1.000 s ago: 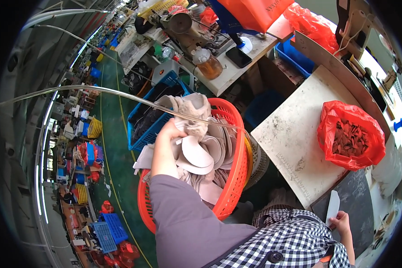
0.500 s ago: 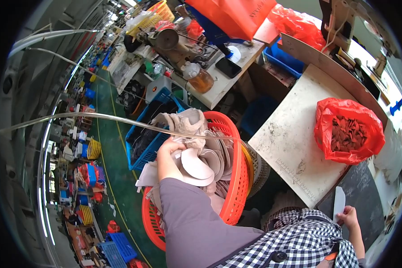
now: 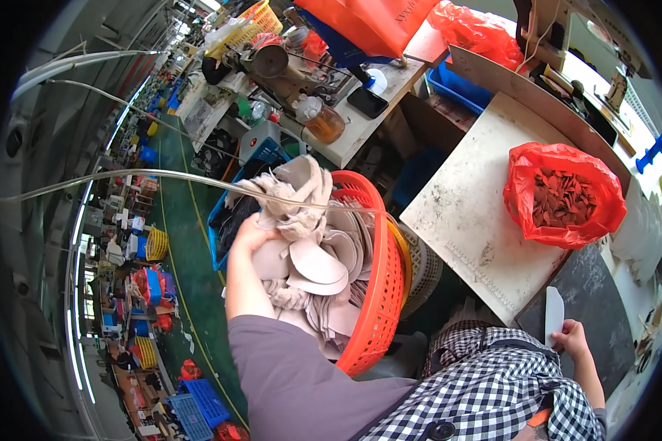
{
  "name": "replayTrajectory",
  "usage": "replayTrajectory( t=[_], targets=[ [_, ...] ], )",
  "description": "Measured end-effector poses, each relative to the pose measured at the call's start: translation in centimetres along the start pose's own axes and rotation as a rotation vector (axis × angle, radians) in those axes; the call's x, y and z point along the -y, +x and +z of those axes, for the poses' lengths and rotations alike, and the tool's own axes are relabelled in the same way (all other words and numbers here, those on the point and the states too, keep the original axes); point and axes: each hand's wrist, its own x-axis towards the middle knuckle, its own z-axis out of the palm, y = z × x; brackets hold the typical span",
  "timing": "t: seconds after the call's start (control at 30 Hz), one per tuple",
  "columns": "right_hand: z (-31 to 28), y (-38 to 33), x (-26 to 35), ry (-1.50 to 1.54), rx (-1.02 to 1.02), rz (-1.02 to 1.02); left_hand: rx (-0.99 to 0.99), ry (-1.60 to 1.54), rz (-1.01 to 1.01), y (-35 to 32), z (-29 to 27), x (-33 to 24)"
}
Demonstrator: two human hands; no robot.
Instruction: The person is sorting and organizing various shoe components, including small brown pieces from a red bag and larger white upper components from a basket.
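Head view: left hand (image 3: 251, 237) has dug deeper into the orange basket (image 3: 379, 309), fingers now clamped on beige leather pieces (image 3: 312, 264), bundle lifting. Right hand (image 3: 572, 339) unchanged, fingers pinching a pale flat piece (image 3: 554, 314) at the dark mat (image 3: 603, 294).

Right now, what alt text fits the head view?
The left hand grips beige leather pieces in an orange plastic basket. The right hand holds a white flat piece beside a dark mat.
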Motion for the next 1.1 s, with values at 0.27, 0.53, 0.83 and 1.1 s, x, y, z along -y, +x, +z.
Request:
replayTrajectory(
  t=[0.27,0.53,0.83,1.1],
  targets=[
    [-1.2,0.1,-0.5,0.007,0.073,-0.049,0.195,0.241,-0.054,-13.1,-7.3,-11.5],
    [-1.2,-0.2,-1.3,0.003,0.173,-0.204,0.109,0.158,-0.061,-31.1,-5.9,-15.7],
    [-1.9,-2.3,-6.3,0.468,0.033,-0.453,0.418,0.149,0.212,-39.2,7.7,-27.7],
    [-8.6,-8.6,-16.5,0.681,-0.265,-0.517,0.601,-0.068,0.138,-31.8,35.3,-30.7]
  ],
)
